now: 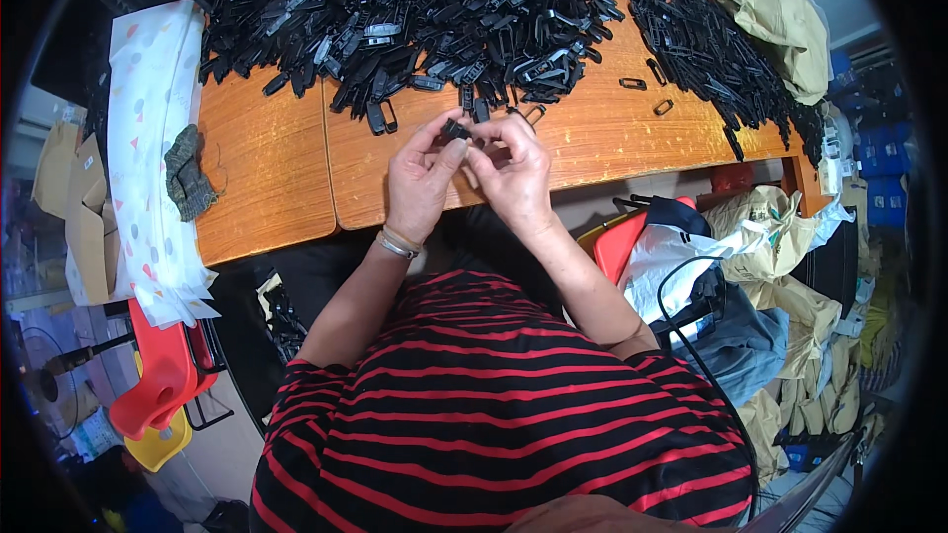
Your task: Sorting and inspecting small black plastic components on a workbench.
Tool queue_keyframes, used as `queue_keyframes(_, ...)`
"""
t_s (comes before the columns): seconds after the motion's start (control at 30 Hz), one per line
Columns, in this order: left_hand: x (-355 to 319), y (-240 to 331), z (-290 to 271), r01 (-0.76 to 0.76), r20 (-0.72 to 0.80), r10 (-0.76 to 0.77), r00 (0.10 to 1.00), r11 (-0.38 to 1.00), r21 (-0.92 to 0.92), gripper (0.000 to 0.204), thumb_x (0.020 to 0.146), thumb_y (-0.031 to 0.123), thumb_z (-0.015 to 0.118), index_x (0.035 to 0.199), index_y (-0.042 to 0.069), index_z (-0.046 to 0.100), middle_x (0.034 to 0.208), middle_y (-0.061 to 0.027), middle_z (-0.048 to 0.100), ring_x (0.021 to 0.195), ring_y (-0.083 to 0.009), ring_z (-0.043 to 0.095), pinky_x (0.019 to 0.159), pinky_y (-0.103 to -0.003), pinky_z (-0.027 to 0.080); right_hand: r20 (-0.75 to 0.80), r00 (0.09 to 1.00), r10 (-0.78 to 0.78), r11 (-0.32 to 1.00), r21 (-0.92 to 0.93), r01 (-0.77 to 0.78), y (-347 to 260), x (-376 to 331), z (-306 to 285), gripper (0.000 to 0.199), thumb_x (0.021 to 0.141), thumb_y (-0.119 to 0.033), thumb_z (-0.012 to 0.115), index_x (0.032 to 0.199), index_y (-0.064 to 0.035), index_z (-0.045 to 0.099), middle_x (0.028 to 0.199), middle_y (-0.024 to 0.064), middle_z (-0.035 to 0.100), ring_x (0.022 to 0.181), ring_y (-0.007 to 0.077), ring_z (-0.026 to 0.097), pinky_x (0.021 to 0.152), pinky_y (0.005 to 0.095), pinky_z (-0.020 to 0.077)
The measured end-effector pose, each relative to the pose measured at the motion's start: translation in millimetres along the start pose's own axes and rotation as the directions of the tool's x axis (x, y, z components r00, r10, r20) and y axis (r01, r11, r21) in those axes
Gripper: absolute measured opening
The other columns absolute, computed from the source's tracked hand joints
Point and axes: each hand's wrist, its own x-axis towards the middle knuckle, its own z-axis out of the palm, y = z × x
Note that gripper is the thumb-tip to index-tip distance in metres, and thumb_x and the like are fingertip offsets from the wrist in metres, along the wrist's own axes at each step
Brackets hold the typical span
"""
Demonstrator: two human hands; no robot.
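My left hand [420,173] pinches a small black plastic part [455,130] between thumb and fingers, just above the table's near edge. Close against it on the right, my right hand [515,170] has its thumb and fingers closed at the same part; whether it holds a second piece is hidden. Beyond my fingertips spreads a large heap of black plastic pieces [395,10], oblong and shell-like. Some loose ones lie at the heap's near edge, among them a thin oblong black frame [391,116].
The orange wooden table [267,173] bears a second pile of narrow black frames [706,54] at right. At left lie a patterned white sheet [153,138] and a dark knitted glove [188,173]. A red chair [163,375] stands lower left; bags [760,227] crowd the right.
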Motion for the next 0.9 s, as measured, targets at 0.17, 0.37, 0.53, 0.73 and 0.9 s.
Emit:
queue_keyframes(0.17, -1, -10, 2, -0.073, -0.025, 0.078, 0.997, 0.985, 0.155, 0.022, 0.102, 0.017, 0.049, 0.112, 0.001, 0.058, 0.103, -0.0041, 0.063, 0.086, -0.0080, 0.057, 0.078, -0.021, 0.048, -0.022, 0.995, 0.097, 0.982, -0.164, -0.099, 1, -12, 10, 0.053, 0.062, -0.005, 0.085, 0.107, -0.0028, 0.057, 0.102, 0.0114, 0.053, 0.094, 0.0238, 0.056, 0.081, 0.0341, 0.0494)
queue_keyframes(0.37, -3, -3, -3, 0.100, 0.096, -0.101, 0.990, 0.995, 0.009, 0.027, 0.105, 0.026, 0.041, 0.100, 0.003, 0.053, 0.080, -0.0039, 0.058, 0.072, -0.0090, 0.056, 0.067, -0.022, 0.048, 0.089, 0.995, -0.050, 0.998, -0.032, 0.053, 17, -22, 19, 0.050, 0.068, -0.005, 0.079, 0.113, -0.0010, 0.057, 0.101, 0.0147, 0.057, 0.090, 0.0276, 0.060, 0.078, 0.0348, 0.0506)
queue_keyframes(0.53, -3, 1, -2, 0.134, 0.157, -0.124, 0.980, 0.989, -0.058, 0.027, 0.104, 0.025, 0.043, 0.095, 0.003, 0.055, 0.076, 0.0004, 0.054, 0.066, -0.0056, 0.050, 0.060, -0.019, 0.043, 0.084, 0.995, 0.061, 0.992, 0.104, -0.070, 13, -28, 22, 0.046, 0.073, -0.005, 0.075, 0.115, -0.0008, 0.058, 0.092, 0.0103, 0.059, 0.080, 0.0212, 0.060, 0.075, 0.0309, 0.0498)
queue_keyframes(0.73, 35, 5, 1, 0.085, 0.141, -0.112, 0.984, 0.979, 0.185, 0.017, 0.102, 0.016, 0.046, 0.102, 0.005, 0.058, 0.074, -0.0001, 0.056, 0.066, -0.0055, 0.052, 0.060, -0.020, 0.044, 0.240, 0.952, 0.188, 0.969, 0.111, -0.219, 27, -5, -19, 0.038, 0.081, -0.012, 0.076, 0.114, 0.0002, 0.060, 0.092, 0.0030, 0.061, 0.080, 0.0115, 0.060, 0.069, 0.0297, 0.0519)
queue_keyframes(0.9, 79, -4, -7, -0.300, 0.224, 0.213, 0.951, 0.460, 0.836, 0.009, 0.089, 0.020, 0.061, 0.094, 0.012, 0.063, 0.086, -0.0095, 0.063, 0.075, -0.0319, 0.062, 0.066, -0.042, 0.049, 0.001, 0.994, 0.107, 0.801, -0.593, -0.086, 29, 19, -56, 0.023, 0.078, -0.020, 0.074, 0.095, -0.0053, 0.068, 0.090, 0.0150, 0.064, 0.080, 0.0335, 0.065, 0.071, 0.0422, 0.0525)
